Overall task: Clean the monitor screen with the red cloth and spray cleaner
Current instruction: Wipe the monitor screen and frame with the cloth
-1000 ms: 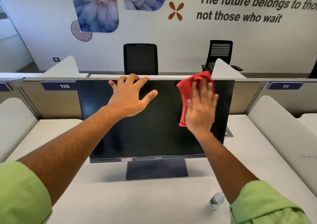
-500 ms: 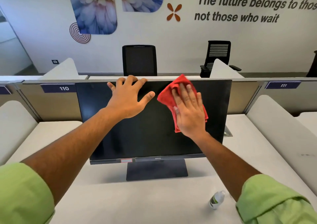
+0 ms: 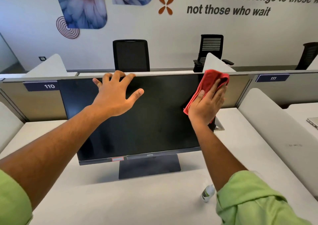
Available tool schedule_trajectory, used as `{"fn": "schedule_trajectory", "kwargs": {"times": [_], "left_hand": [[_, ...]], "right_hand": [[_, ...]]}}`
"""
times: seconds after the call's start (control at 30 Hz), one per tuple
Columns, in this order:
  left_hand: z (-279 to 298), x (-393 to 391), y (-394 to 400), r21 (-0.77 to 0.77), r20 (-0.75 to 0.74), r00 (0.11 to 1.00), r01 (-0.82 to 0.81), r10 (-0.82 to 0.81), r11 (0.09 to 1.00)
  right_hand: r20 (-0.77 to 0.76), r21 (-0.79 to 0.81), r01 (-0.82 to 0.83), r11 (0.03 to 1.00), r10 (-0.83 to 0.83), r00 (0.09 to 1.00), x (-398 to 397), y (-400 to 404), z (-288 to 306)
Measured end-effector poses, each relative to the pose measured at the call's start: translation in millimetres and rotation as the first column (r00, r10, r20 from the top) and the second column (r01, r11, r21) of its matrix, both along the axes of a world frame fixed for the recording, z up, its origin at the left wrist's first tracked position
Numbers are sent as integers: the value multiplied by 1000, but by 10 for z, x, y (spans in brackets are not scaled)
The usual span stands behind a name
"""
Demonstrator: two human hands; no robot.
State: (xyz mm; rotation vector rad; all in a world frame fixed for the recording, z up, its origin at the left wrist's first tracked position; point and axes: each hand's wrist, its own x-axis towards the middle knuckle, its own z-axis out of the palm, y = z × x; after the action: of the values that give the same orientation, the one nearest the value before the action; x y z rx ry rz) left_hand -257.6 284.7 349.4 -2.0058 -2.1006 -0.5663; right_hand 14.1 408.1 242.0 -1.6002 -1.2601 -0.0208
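A black monitor [image 3: 154, 121] stands on a white desk [image 3: 120, 200], its screen dark. My left hand [image 3: 115, 95] rests over the monitor's top edge, left of centre, fingers curled over the rim and thumb spread on the screen. My right hand [image 3: 207, 104] presses a crumpled red cloth [image 3: 209, 81] flat against the screen's upper right corner; the cloth sticks out above and left of my fingers. A small spray bottle [image 3: 207, 193] lies on the desk at the front right, partly hidden behind my right sleeve.
Low white partitions [image 3: 275, 124] flank the desk on both sides, and a divider panel [image 3: 37, 104] runs behind the monitor. A closed laptop [image 3: 313, 123] sits on the neighbouring desk at the far right. Black office chairs [image 3: 131, 55] stand behind the divider.
My right hand slid the red cloth left toward the screen's middle, then back right to the upper right corner. My left hand stayed on the top edge.
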Motion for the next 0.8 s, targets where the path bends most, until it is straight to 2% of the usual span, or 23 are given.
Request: {"fn": "schedule_trajectory", "kwargs": {"times": [0.33,0.8], "left_hand": [[15,47,-2,4,1,1000,-6,6,1000],[81,120,-81,-20,0,1000,-13,13,1000]], "right_hand": [[-108,-160,40,986,-58,992,-7,-343,-825],[-318,-338,26,941,-140,938,-62,-734,-1363]]}}
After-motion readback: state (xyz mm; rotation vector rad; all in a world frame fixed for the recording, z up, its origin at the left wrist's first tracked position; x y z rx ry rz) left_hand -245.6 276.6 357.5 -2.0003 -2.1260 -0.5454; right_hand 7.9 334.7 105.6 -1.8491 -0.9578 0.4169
